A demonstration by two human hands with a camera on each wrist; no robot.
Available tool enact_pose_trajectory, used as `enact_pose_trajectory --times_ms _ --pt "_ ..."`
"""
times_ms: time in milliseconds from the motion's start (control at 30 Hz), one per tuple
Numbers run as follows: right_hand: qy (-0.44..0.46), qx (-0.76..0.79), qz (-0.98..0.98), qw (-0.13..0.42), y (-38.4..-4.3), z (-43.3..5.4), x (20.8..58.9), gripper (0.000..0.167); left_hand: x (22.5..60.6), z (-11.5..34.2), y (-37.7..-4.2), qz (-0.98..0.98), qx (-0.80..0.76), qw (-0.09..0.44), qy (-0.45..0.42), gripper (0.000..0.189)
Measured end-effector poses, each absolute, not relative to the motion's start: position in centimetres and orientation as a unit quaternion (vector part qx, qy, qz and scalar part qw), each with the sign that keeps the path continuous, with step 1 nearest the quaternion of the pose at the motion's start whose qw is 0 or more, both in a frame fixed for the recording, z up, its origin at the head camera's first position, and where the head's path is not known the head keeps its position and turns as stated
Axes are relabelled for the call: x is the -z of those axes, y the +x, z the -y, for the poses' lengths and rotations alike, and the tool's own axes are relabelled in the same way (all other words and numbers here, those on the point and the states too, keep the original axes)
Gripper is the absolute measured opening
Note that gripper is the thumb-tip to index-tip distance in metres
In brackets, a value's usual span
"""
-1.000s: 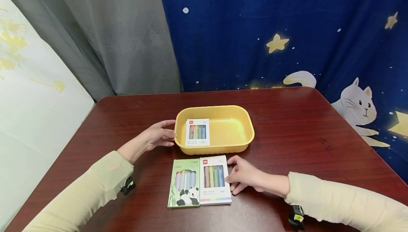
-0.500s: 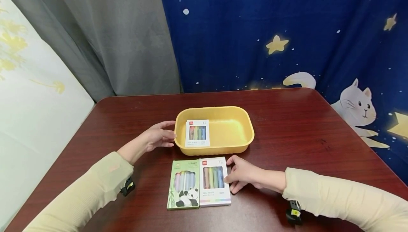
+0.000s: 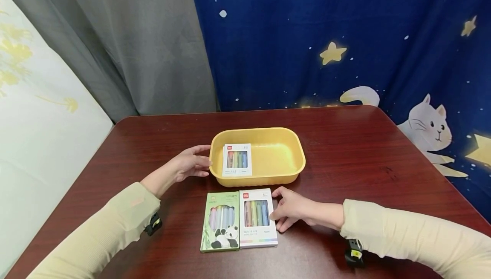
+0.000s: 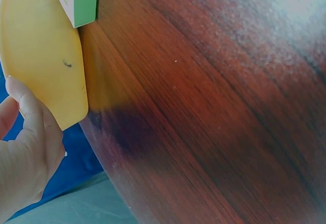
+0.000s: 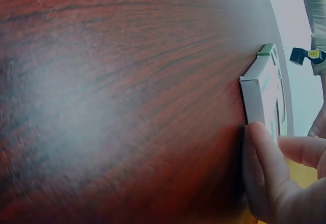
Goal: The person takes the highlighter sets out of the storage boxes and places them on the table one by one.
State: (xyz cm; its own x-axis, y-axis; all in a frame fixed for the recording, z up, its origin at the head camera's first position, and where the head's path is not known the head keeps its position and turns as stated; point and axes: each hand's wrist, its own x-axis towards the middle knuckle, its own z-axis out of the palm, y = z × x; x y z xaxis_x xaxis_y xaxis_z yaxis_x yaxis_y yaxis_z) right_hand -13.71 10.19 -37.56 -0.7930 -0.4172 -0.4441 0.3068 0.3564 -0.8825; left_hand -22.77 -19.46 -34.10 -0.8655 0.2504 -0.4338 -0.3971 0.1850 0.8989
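A yellow plastic basket (image 3: 278, 179) stands mid-table with a white box of highlighters (image 3: 237, 170) inside at its left end. My left hand (image 3: 188, 164) rests at the basket's left end with fingers extended; in the left wrist view, fingertips meet the basket's rim. In front of the basket lie a green panda-printed marker box (image 3: 207, 240) and a second white highlighter box (image 3: 258, 235), side by side. My right hand (image 3: 293, 208) touches the right side of that second box with loosely bent fingers. The right wrist view shows fingertips (image 5: 257, 130) against its side edge.
The dark red wooden table (image 3: 360, 155) extends around both hands. Behind it hang a grey curtain (image 3: 153, 49) and a blue star-printed curtain (image 3: 276, 36). A white cloth (image 3: 42, 121) borders the left side.
The right forearm has shifted slightly left, and the two front boxes have moved a touch the same way. The left hand and basket have stayed in place.
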Motion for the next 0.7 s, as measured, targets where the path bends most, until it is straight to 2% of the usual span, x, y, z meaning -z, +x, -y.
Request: enact_pose_trajectory --times_ms 267,700 --pt "-0.046 0.553 -0.765 0.326 -13.9 -10.6 36.6 0.058 34.1 19.4 -22.8 -0.729 -0.634 0.254 -0.051 0.067" --pt "-0.097 0.548 -0.769 0.314 -16.0 -10.4 32.3 0.048 34.2 19.5 -22.9 -0.725 -0.637 0.256 -0.050 0.066"
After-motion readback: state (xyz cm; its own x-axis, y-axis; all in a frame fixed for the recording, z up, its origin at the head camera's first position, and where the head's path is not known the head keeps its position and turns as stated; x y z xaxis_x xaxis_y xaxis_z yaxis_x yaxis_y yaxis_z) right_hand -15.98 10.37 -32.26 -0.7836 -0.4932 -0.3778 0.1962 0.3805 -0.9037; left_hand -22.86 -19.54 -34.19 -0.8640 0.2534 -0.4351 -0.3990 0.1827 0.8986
